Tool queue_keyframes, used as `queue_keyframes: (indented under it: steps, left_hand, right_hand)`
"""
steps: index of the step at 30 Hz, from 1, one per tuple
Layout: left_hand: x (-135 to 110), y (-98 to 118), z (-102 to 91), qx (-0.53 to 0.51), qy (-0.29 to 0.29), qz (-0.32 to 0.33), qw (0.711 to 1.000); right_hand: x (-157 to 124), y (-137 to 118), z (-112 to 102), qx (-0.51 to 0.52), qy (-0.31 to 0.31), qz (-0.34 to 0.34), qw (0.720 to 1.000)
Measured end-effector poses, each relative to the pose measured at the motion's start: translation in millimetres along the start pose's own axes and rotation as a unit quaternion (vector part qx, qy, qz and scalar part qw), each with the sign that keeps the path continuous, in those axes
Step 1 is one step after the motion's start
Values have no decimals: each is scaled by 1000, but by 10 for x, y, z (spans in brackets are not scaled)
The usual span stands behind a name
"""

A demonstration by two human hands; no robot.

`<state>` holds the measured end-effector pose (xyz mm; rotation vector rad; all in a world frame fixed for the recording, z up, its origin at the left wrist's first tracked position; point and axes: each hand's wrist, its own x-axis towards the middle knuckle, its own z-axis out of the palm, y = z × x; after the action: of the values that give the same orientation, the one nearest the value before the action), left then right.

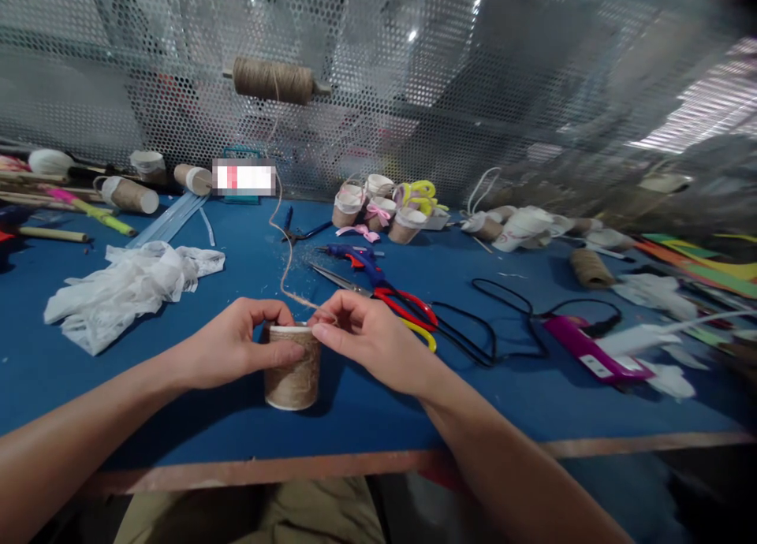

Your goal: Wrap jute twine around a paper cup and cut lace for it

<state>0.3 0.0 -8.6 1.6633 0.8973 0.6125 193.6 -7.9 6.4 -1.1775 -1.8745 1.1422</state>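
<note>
A paper cup wrapped in brown twine (292,378) stands upright near the table's front edge, its white rim showing at the top. My left hand (240,340) grips it from the left, thumb across the front and fingers at the rim. At the right of the rim, my right hand (363,333) pinches the twine (285,284) between thumb and fingers. That strand runs slackly up from the right hand to a large twine spool (272,80) on a rod at the mesh. The inside of the cup is mostly hidden.
Beyond my right hand lie a blue glue gun (358,262) and red-handled scissors (408,307). White lace (133,288) is heaped at left. Several decorated cups (408,222) stand at the back. A purple power strip (594,351) with black cable lies at right. Metal mesh (378,79) rises behind.
</note>
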Motion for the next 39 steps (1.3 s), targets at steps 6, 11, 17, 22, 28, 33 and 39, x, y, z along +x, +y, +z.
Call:
queue_keyframes:
  steps: [6, 11, 17, 22, 28, 33, 39]
  left_hand:
    - [1, 7, 6, 16, 4, 4, 1000]
    - [3, 65, 25, 35, 22, 15, 999]
    - [6, 117, 61, 47, 37, -7, 998]
    - [7, 151, 78, 42, 43, -23, 998]
    - [10, 162, 74, 50, 60, 24, 997]
    - [21, 90, 51, 35, 60, 65, 995]
    - [35, 28, 24, 8, 43, 56, 997]
  right_hand:
    - [0, 2, 14, -4, 4, -5, 1000]
    - [1, -4, 29, -15, 8, -12, 1000]
    - [-14, -29, 59, -30, 12, -37, 999]
    - [-19, -33, 73, -44, 10, -42, 998]
    - [-29, -52, 45, -66, 27, -68, 995]
    - [-23, -59, 10, -42, 31, -78, 996]
    - [4, -20, 20, -56, 32, -81, 995]
